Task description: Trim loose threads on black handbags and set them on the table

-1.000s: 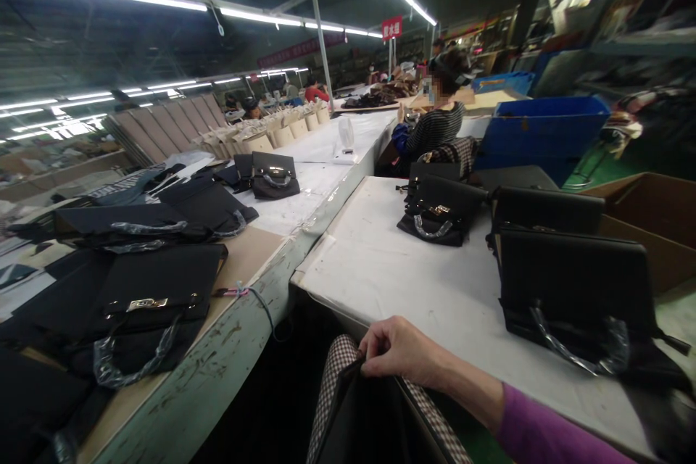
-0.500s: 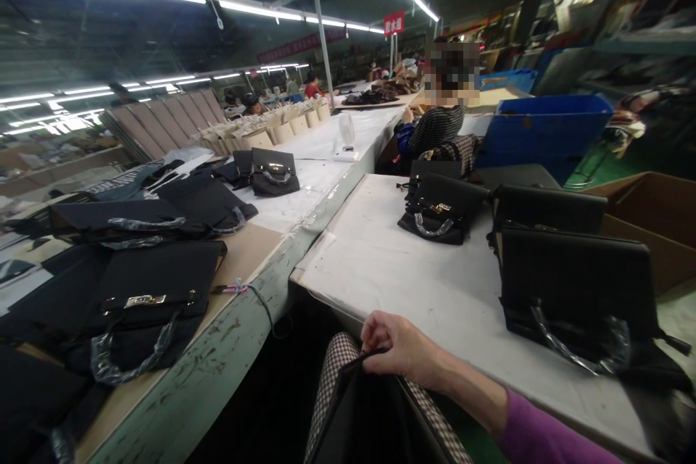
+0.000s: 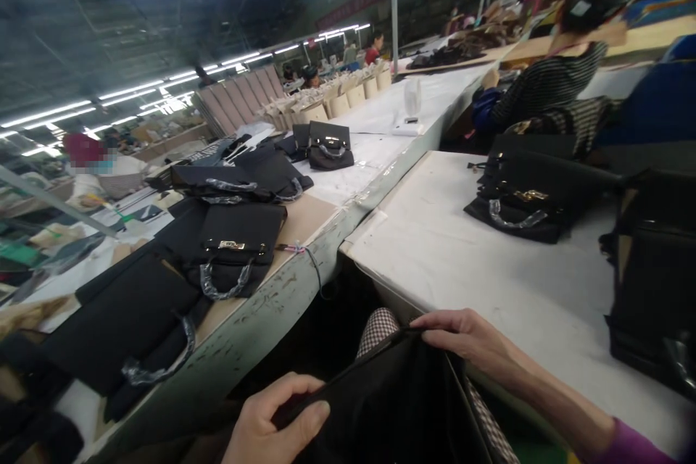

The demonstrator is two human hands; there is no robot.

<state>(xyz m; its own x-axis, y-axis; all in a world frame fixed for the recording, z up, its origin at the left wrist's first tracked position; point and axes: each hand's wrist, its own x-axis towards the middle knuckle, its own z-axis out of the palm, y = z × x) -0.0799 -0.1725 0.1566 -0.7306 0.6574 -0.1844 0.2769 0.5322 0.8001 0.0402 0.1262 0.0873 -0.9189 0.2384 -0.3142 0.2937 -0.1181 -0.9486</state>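
On my lap lies a black handbag (image 3: 391, 399), its opening edge stretched between my two hands and its lower part out of frame. My left hand (image 3: 280, 417) grips the near left part of that edge, thumb on the outer side. At the far right corner my right hand (image 3: 467, 341) pinches the edge between thumb and fingers. Checked trousers (image 3: 378, 326) show beneath the bag.
Several black handbags with plastic-wrapped handles lie on the left bench (image 3: 320, 214). More stand on the white right table (image 3: 413, 232), including a handbag (image 3: 522, 192) with a gold clasp. A co-worker in a striped top (image 3: 549, 83) sits beyond, near a blue bin (image 3: 647, 101).
My view has swung to the left. My left hand has come into view, holding the bag's edge. My right hand still pinches the edge, its fingers now straighter.
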